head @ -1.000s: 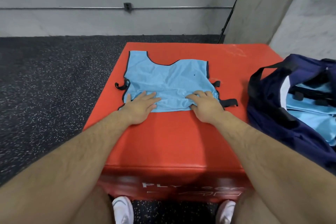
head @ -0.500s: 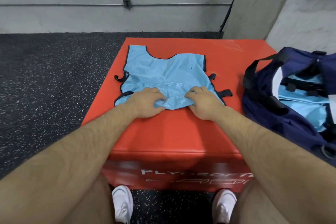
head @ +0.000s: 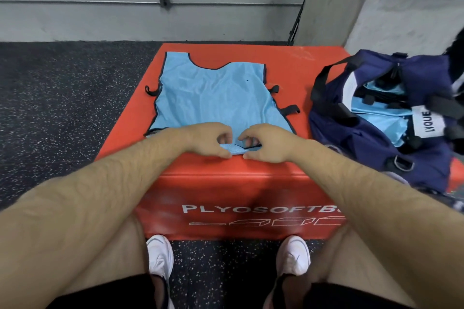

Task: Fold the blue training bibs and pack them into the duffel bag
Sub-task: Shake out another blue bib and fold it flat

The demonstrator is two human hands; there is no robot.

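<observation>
Gripping the blue bib (head: 213, 98) by its six-o'clock hem, left hand (head: 208, 139) and right hand (head: 268, 142) curl their fingers (head: 221, 130); duffel bag (head: 376, 148) sits at three o'clock.

A gym: speckled rubber floor (head: 62, 108), plyo box (head: 251, 195).

On the red foam box (head: 298, 70) lie a blue bib (head: 213, 98) (spread flat) and, at the right, a duffel bag (head: 371, 143).
</observation>
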